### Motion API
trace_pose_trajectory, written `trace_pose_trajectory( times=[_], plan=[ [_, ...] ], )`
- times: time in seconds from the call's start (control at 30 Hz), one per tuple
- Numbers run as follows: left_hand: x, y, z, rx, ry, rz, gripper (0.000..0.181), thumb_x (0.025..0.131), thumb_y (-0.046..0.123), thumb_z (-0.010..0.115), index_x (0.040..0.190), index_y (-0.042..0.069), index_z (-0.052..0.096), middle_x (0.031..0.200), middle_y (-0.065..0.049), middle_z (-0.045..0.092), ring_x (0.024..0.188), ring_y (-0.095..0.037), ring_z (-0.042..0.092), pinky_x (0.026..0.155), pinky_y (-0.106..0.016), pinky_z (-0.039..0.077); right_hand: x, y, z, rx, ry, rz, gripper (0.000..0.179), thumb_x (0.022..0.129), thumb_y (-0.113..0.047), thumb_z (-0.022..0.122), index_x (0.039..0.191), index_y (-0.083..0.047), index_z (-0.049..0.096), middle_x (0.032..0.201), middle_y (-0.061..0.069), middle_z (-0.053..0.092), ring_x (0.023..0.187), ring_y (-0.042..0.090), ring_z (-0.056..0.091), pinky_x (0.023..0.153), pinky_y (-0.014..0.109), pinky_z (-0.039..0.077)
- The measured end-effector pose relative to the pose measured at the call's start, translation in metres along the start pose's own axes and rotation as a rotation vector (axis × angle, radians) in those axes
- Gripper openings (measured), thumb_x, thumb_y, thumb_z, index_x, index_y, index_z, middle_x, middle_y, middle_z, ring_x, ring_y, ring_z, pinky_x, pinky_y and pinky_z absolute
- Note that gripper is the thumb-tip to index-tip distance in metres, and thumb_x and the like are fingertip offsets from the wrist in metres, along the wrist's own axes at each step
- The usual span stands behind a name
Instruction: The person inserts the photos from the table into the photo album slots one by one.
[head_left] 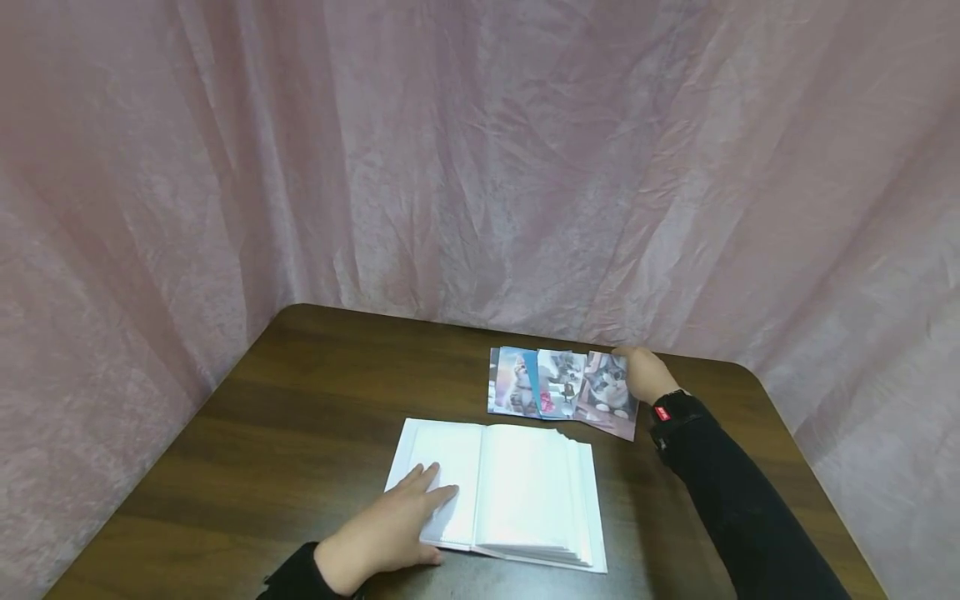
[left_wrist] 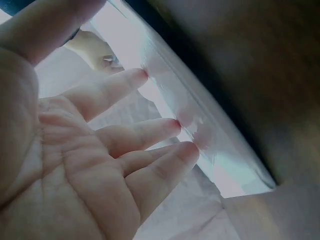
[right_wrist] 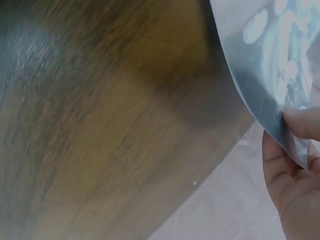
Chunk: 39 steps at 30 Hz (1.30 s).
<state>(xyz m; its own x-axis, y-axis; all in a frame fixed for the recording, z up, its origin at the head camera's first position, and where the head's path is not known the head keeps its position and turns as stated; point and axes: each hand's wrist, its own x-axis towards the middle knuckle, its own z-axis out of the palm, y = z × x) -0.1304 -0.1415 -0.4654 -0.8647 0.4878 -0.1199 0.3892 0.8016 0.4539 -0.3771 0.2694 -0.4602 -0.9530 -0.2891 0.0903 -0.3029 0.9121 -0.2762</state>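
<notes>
An open white photo album [head_left: 528, 487] lies near the table's front, its sleeve pages fanned at the right edge. My left hand [head_left: 393, 529] rests on its left page. In the left wrist view, the straight fingertips of the left hand [left_wrist: 80, 155] touch the album page [left_wrist: 200, 117]. Farther back, my right hand [head_left: 648, 377] pinches the upper right corner of a cat photo [head_left: 606, 392]. The right wrist view shows this glossy photo [right_wrist: 252, 70] bent upward between the thumb and fingers of the right hand [right_wrist: 300, 192].
Left of the held photo, several overlapping cat pictures include a kitten photo [head_left: 557, 379] and a blue-edged photo [head_left: 516, 383]. They lie behind the album on the dark wooden table [head_left: 300, 425]. A pink curtain [head_left: 465, 167] hangs along the table's back and sides.
</notes>
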Motion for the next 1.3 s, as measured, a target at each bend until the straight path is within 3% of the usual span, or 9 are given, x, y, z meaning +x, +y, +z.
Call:
trace_pose_trajectory(
  times=[0.13,0.3,0.5,0.77,1.03,1.3],
  plan=[
    [0.001,-0.001,0.001,0.027,0.003,0.009,0.069,0.077,0.025,0.087,0.138,0.007,0.06,0.149,-0.03,0.042,0.137,-0.05,0.039,0.105,-0.061,0.039,-0.002,-0.001,-0.01,0.039,0.001,0.013,0.054,0.079,0.017,0.039,0.127,0.007,0.062,0.125,0.029,0.062,0.093,0.033,0.057,0.078,0.044,0.046],
    [0.001,0.0,0.003,0.045,0.007,0.01,0.067,0.078,0.024,0.086,0.137,0.007,0.06,0.149,-0.03,0.043,0.137,-0.049,0.04,0.106,-0.06,0.039,-0.005,-0.007,-0.025,0.108,-0.007,0.04,0.049,0.085,0.013,0.036,0.126,0.008,0.062,0.125,0.03,0.061,0.074,0.028,0.051,0.063,0.038,0.041],
    [0.0,0.0,0.001,0.057,0.009,0.01,0.065,0.079,0.024,0.086,0.136,0.006,0.061,0.148,-0.029,0.044,0.137,-0.045,0.043,0.106,-0.057,0.041,-0.002,-0.022,-0.041,0.171,0.052,0.058,0.044,0.093,0.006,0.034,0.129,0.007,0.06,0.129,0.031,0.059,0.082,0.031,0.054,0.072,0.041,0.044],
    [0.0,0.001,0.002,0.097,0.002,0.01,0.064,0.08,0.026,0.085,0.136,0.006,0.062,0.147,-0.028,0.046,0.135,-0.043,0.046,0.104,-0.054,0.044,0.008,-0.061,-0.049,0.356,0.202,0.053,0.04,0.094,0.003,0.04,0.124,0.002,0.066,0.114,0.023,0.065,0.073,0.024,0.051,0.061,0.029,0.04],
    [-0.001,0.001,0.003,0.145,0.025,0.038,0.059,0.082,0.024,0.083,0.133,0.002,0.063,0.146,-0.024,0.05,0.133,-0.039,0.05,0.103,-0.051,0.046,0.011,-0.119,-0.04,0.524,0.148,0.019,0.035,0.101,-0.001,0.043,0.127,-0.004,0.066,0.105,0.016,0.061,0.061,0.017,0.046,0.053,0.027,0.042],
    [-0.003,-0.001,0.005,0.191,0.037,0.065,0.055,0.084,0.024,0.081,0.13,0.0,0.064,0.144,-0.022,0.052,0.13,-0.037,0.053,0.1,-0.05,0.049,0.007,-0.158,-0.021,0.586,0.118,0.005,0.032,0.099,0.002,0.049,0.126,-0.003,0.064,0.106,0.012,0.062,0.082,0.02,0.056,0.065,0.029,0.049]
  ],
)
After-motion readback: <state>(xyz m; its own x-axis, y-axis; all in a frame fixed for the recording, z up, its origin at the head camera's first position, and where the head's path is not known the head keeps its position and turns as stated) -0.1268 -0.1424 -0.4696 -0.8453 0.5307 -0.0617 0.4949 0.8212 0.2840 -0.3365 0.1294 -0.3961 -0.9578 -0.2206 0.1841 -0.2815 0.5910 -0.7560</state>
